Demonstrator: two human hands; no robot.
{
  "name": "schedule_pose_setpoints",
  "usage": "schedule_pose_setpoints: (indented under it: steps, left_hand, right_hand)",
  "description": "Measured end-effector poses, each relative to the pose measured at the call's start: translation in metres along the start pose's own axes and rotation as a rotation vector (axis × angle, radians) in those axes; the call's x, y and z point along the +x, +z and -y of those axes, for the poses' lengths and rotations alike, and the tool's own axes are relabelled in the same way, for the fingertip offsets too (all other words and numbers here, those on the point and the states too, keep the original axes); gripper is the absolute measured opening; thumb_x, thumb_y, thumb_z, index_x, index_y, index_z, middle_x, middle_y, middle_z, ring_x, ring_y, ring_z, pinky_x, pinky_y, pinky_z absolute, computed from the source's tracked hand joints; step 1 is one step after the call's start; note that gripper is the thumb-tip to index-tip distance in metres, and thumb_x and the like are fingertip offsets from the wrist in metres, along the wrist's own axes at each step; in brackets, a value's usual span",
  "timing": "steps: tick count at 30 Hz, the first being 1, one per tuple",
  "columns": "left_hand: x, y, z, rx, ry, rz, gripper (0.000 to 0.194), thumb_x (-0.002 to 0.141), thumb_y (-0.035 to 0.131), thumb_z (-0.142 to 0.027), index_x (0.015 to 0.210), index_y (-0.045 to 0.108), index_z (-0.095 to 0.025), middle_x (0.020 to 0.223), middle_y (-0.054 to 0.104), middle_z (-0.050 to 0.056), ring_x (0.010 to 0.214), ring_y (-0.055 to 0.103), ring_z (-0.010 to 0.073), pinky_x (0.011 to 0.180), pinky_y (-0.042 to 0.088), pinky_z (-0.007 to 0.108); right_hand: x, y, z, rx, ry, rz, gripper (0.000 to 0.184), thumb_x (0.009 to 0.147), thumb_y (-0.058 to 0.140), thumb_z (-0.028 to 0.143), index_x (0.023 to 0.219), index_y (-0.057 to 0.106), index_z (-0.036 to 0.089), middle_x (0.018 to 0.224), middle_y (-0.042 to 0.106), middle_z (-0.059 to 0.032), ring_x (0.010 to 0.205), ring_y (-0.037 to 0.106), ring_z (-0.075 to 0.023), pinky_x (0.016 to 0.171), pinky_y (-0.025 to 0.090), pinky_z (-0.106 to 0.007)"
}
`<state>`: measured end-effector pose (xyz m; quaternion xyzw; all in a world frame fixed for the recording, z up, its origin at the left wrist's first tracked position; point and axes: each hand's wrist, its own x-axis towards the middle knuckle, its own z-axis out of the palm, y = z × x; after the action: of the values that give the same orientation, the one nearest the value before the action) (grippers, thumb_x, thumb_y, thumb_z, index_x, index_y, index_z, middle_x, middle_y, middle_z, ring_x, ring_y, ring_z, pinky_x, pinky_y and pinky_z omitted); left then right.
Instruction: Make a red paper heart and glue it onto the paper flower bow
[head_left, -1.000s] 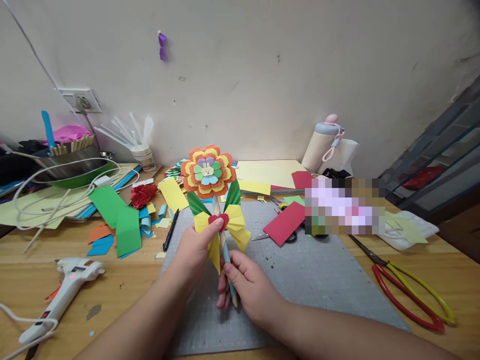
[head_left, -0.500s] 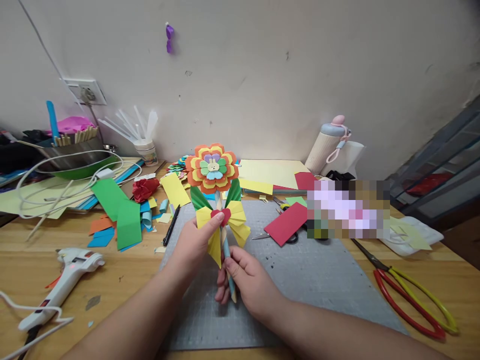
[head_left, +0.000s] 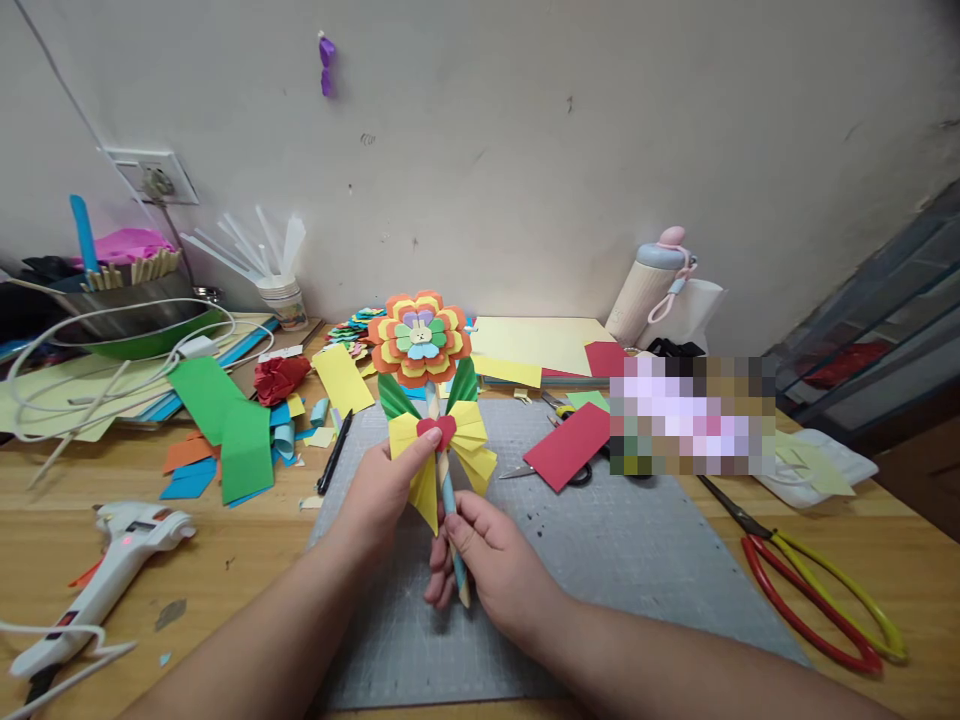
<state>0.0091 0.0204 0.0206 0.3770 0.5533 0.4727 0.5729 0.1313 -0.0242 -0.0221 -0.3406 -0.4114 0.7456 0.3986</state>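
Note:
Upright over the grey cutting mat (head_left: 600, 610) is a paper flower (head_left: 382, 345) with layered orange and yellow petals, green leaves and a small face at its centre. A yellow paper bow (head_left: 471, 428) with a red heart (head_left: 443, 431) sits on its blue-and-cream striped stem (head_left: 448, 495). My left hand (head_left: 386, 490) is closed round the stem at the bow, its thumb on the heart. Lower down, my right hand (head_left: 495, 555) grips the stem between thumb and fingers. Part of the left fingers is hidden behind the bow.
On the left lie a white glue gun (head_left: 124, 560), green paper strips (head_left: 232, 425) and a black pen (head_left: 335, 452). To the right are red paper (head_left: 568, 447) over small scissors (head_left: 581, 473), large red-and-yellow-handled scissors (head_left: 814, 590) and a bottle (head_left: 645, 290). A blurred patch covers part of the right.
The view has turned slightly, so the surroundings sit a little further left. Both hands keep the same hold on the paper flower.

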Motion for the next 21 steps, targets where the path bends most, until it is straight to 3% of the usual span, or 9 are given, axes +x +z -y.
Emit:
schedule_pose_setpoints:
  steps: [13, 21]
  left_hand:
    - [0.0020, -0.0004, -0.0005, -0.069, 0.000, 0.071, 0.040, 0.064, 0.072, -0.053, 0.065, 0.055, -0.017, 0.043, 0.054, -0.001, 0.034, 0.052, 0.0162, 0.036, 0.040, 0.025]
    - [-0.0030, 0.0015, -0.0025, -0.023, 0.048, -0.041, 0.039, 0.063, 0.075, -0.049, 0.075, 0.062, -0.015, 0.053, 0.059, -0.001, 0.043, 0.052, 0.0134, 0.043, 0.041, 0.024]
  right_hand:
    - [0.0036, -0.0001, -0.0007, 0.000, -0.023, 0.015, 0.050, 0.074, 0.061, 0.065, 0.076, 0.045, 0.018, 0.063, 0.055, 0.0059, 0.044, 0.059, -0.0090, 0.043, 0.046, -0.021]
    - [0.0013, 0.0017, -0.0016, -0.007, -0.019, 0.019, 0.049, 0.076, 0.060, 0.064, 0.080, 0.046, 0.018, 0.063, 0.055, 0.0058, 0.045, 0.059, -0.0094, 0.044, 0.046, -0.022]
